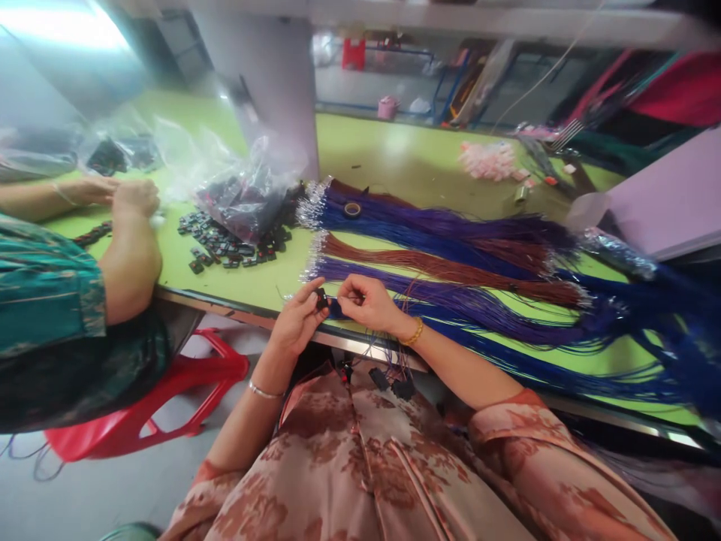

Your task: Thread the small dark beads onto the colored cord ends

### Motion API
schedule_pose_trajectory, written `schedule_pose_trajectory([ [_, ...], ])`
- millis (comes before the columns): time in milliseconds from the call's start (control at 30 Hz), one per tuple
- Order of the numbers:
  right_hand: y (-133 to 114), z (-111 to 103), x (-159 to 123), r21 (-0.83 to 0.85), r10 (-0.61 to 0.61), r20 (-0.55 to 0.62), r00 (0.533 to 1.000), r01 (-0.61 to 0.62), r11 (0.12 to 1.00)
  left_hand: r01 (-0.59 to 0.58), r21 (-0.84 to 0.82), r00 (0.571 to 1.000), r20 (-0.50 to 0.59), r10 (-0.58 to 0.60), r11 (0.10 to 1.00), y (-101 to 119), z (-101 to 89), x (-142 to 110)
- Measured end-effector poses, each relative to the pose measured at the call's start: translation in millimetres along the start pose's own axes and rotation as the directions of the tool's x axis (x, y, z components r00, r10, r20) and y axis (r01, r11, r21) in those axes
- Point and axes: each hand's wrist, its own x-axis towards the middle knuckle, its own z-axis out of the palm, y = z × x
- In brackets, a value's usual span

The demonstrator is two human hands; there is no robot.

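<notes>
My left hand (294,321) pinches a small black plastic connector (321,299) between thumb and fingers at the table's front edge. Right beside it, my right hand (369,302) is closed in a pinch; what its fingertips hold is hidden. Under and behind the hands lie bundles of purple wires (388,284), brown wires (417,260) and blue wires (484,319), with silvery terminals (313,207) at their left ends. Below my right hand, thin wires with black connectors (381,379) hang over the edge in front of my body.
Loose black connectors (225,246) are heaped at left beside a clear plastic bag (248,195). A roll of tape (352,210) rests on the wires. Pale pink pieces (489,160) lie farther back. A co-worker's hands (132,197) are at far left, above a red stool (185,383).
</notes>
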Motion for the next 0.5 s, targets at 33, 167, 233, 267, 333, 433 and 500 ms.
schedule_pose_trajectory([
  [33, 0.9, 0.7, 0.0, -0.017, -0.019, -0.002, 1.000, 0.019, 1.000, -0.002, -0.007, 1.000, 0.008, 0.002, 1.000, -0.6, 0.4, 0.2],
  [167, 1.2, 3.3, -0.5, -0.053, -0.053, 0.015, 0.998, 0.054, 0.997, -0.005, -0.008, 0.999, 0.043, 0.006, 1.000, -2.6, 1.5, 0.5],
  [233, 0.0, 3.6, -1.1, -0.069, -0.047, 0.021, 0.999, 0.049, 0.996, -0.003, -0.002, 0.999, 0.047, 0.004, 1.000, -3.5, 1.7, 0.5],
  [267, -0.7, 3.5, -1.5, -0.077, -0.045, 0.024, 0.999, 0.046, 0.996, -0.002, 0.002, 0.999, 0.047, 0.002, 1.000, -4.0, 1.7, 0.4],
  [333, -1.8, 3.1, -2.0, -0.091, -0.042, 0.036, 0.998, 0.045, 0.995, 0.003, 0.016, 0.999, 0.047, -0.003, 1.000, -5.0, 1.5, 0.3],
  [433, -2.6, 2.3, -2.5, -0.113, -0.054, 0.042, 0.998, 0.058, 0.992, 0.001, 0.047, 0.999, 0.047, -0.004, 0.999, -5.9, 1.0, 0.1],
  [500, -2.9, 1.9, -2.6, -0.126, -0.064, 0.042, 0.997, 0.069, 0.990, -0.011, 0.065, 0.999, 0.031, 0.009, 0.998, -6.2, 0.7, -0.3],
])
